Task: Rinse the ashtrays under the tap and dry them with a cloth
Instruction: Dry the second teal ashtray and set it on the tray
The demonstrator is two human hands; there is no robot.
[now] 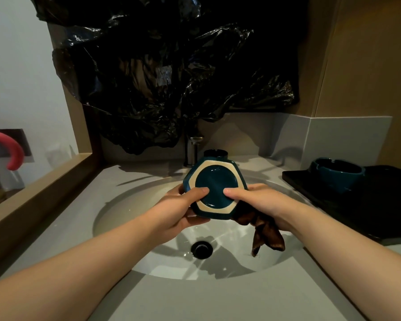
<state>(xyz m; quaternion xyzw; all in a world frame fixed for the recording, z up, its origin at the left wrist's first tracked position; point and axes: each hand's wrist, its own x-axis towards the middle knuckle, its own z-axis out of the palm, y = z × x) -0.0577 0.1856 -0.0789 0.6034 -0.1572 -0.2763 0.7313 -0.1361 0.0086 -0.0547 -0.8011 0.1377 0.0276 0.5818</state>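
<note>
I hold a dark teal ashtray [214, 188] above the sink basin [125, 218], tipped so its underside with a pale unglazed ring faces me. My left hand [183, 207] grips its left edge, thumb on the base. My right hand [259, 202] grips the right edge and also holds a brown cloth [264, 232] that hangs below the ashtray. A second teal ashtray [336, 174] stands upright on a black tray [310, 184] to the right. The chrome tap [192, 149] rises behind the held ashtray; no water is visible.
Black plastic sheeting [167, 72] covers the wall above the tap. The black drain [202, 250] sits in the basin's middle. A wooden ledge [44, 193] borders the counter on the left, with a pink curved handle [12, 149] beyond it.
</note>
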